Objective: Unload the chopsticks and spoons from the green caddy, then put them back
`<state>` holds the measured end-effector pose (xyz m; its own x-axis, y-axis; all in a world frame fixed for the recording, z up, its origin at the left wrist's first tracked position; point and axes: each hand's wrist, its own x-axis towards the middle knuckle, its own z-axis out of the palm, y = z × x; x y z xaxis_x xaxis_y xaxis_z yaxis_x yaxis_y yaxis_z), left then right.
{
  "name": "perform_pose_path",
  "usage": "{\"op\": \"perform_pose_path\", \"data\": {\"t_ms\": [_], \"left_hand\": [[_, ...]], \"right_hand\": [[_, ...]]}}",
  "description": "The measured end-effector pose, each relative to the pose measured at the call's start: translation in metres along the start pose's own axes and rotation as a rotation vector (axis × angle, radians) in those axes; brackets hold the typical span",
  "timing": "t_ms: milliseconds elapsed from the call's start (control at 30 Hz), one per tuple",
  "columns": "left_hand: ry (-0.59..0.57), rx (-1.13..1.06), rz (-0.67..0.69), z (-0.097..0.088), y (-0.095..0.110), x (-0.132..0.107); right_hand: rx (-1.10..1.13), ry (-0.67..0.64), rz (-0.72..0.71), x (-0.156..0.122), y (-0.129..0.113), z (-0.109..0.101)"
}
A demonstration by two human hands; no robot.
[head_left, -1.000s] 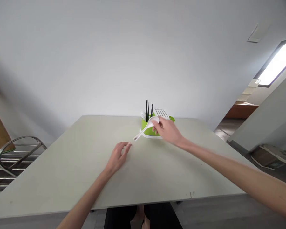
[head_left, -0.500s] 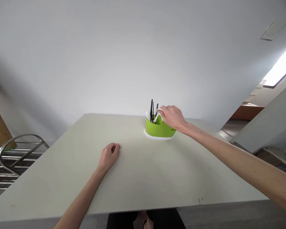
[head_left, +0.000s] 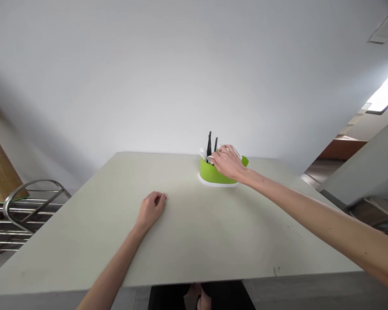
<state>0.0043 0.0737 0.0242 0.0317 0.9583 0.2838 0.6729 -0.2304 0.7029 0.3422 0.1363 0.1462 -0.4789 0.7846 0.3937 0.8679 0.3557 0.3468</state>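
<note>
A green utensil holder with a white base stands toward the back of the table. My right hand is over its middle, fingers bent and closed on a white spoon low in the holder. Part of the spoon is hidden by my fingers. Black chopsticks stand upright at the holder's left side, beside another white spoon. My left hand rests on the table to the left, loosely curled with nothing in it.
The pale table reaches back to a plain wall. A metal rack stands past the left table edge, near a rolled bamboo mat. My legs are below the front edge.
My right hand has moved lower and a little left over the holder, bringing the white spoon down. My left hand stays resting. The whole view has shifted slightly.
</note>
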Motion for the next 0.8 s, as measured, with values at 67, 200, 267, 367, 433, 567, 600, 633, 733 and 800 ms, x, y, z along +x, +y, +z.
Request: {"op": "perform_pose_path", "data": {"t_ms": [67, 200, 267, 367, 433, 567, 600, 633, 733, 800], "left_hand": [[-0.001, 0.0, -0.004, 0.001, 0.0, 0.0], [-0.012, 0.006, -0.023, 0.001, 0.002, -0.001], [-0.018, 0.012, -0.028, 0.0, 0.004, -0.001], [-0.021, 0.02, -0.03, -0.002, 0.007, -0.002], [-0.023, 0.024, -0.029, -0.002, 0.01, -0.001], [-0.022, 0.038, -0.028, -0.002, 0.015, -0.001], [-0.024, 0.044, -0.029, -0.002, 0.017, -0.001], [-0.026, 0.049, -0.029, -0.003, 0.018, -0.001], [-0.041, 0.063, -0.027, -0.003, 0.021, -0.003], [-0.048, 0.069, -0.024, -0.004, 0.022, -0.004]], "right_hand": [[-0.031, -0.015, -0.024, -0.002, -0.004, 0.002], [-0.024, -0.04, -0.01, -0.011, -0.005, 0.004], [0.018, -0.005, 0.002, -0.019, -0.003, 0.002], [0.073, 0.072, 0.038, -0.034, 0.005, 0.002], [0.096, 0.089, 0.087, -0.045, 0.01, 0.004], [0.132, 0.029, 0.142, -0.061, 0.02, 0.016], [0.14, 0.015, 0.146, -0.064, 0.022, 0.019], [0.147, 0.009, 0.153, -0.066, 0.023, 0.022], [0.159, 0.036, 0.191, -0.071, 0.023, 0.027], [0.156, 0.064, 0.209, -0.073, 0.022, 0.029]]}}
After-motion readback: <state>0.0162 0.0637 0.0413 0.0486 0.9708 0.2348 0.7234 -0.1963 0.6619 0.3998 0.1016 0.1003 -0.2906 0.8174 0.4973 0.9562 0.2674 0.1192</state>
